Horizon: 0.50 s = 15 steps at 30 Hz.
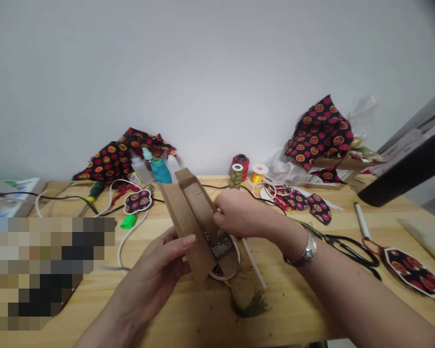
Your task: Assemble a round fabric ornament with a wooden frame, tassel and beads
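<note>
My left hand (pixel 166 253) is wrapped around a narrow open cardboard box (pixel 184 217), its thumb lying on the raised flap. The box is tilted towards me, and many small shiny beads (pixel 223 249) have gathered at its near end. Over the right side of the box, my right hand (pixel 235 212) is closed with the fingertips pinched together inside. Whatever those fingertips hold is too small or hidden to make out. Beneath the box's near end shows the rim of a patterned round piece (pixel 218 274), with a green tassel (pixel 250 304) hanging from it onto the table.
Thread spools (pixel 235 176) stand near the wall. Black-handled scissors (pixel 351 249) and an octagonal patterned piece (pixel 413 273) lie to the right. Beside the box are a white stick (pixel 254 266) and a green cap (pixel 128 222). Cords cross the table's left; patterned fabric (pixel 321 130) covers a carton.
</note>
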### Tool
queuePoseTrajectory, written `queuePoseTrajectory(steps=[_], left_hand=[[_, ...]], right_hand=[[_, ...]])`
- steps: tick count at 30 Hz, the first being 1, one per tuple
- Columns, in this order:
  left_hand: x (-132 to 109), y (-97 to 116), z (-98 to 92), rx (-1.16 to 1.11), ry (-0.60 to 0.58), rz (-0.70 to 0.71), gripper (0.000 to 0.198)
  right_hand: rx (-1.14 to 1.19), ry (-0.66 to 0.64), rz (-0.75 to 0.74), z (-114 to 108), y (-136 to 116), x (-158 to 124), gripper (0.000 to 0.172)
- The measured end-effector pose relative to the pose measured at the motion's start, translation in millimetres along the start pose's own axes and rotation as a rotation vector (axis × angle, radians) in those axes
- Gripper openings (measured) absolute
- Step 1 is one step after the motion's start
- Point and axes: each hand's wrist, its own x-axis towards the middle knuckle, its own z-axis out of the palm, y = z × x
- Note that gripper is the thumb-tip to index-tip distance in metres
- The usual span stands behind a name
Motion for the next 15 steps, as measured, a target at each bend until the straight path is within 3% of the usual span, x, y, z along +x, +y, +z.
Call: queuePoseTrajectory(steps=[3, 9, 15], left_hand=[[-1.8, -2.8, -5.0, -0.064, -0.016, -0.022, 0.035], [-1.1, -10.1, -0.1, -0.108, 0.230, -0.055, 0.045], [-1.0, -18.3, 9.5, -0.112, 0.265, -0.016, 0.038]], right_hand=[[-0.034, -0.013, -0.045, -8.0, 3.1, -0.9, 0.014], [0.071, -0.089, -0.057, -16.3, -0.6, -2.5, 0.017], [0.104, -0.067, -0.161, -8.9, 0.6, -1.4, 0.020]])
